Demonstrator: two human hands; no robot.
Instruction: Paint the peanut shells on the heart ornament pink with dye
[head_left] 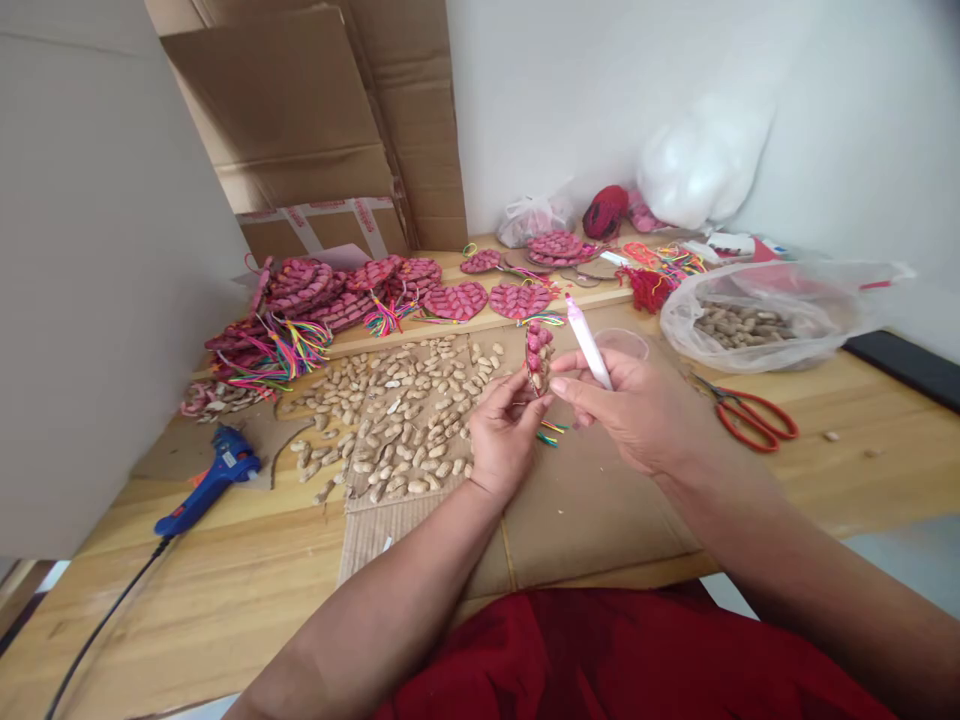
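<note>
a dark red garment [600,655] lay nearest, and two bare forearms reached past it over a cardboard mat [592,525]. the left hand [502,432] was clamped on the piece [538,352], thumb against fingers, holding it up above the mat, nearly edge-on to the view. its peanuts showed pink higher up and bare tan lower down. the right hand [628,402] was closed round a marker [588,342], the pink tip pointing up and away from the piece; its thumb and fingertip came right beside the piece, though whether they touched it one cannot tell.

a tight pinch might have cracked a shell or worked one loose, and pink not yet dry could have smeared onto the fingers. the marker, uncapped, could have streaked whatever its tip brushed if the right wrist turned carelessly. short coloured threads [553,432] showed beneath the hands, where a finger could have snagged them.

loose peanuts [418,486] spread left of the hands; a sweep of the left forearm might have scattered them. farther left lay a glue gun [206,488], its cord an easy thing to catch. scissors [721,395] rested on the right, near a bag [825,290] of peanuts.

beyond stood pink hearts [456,300], a tasselled pile [315,285] and, at the back, red yarn [606,212].
</note>
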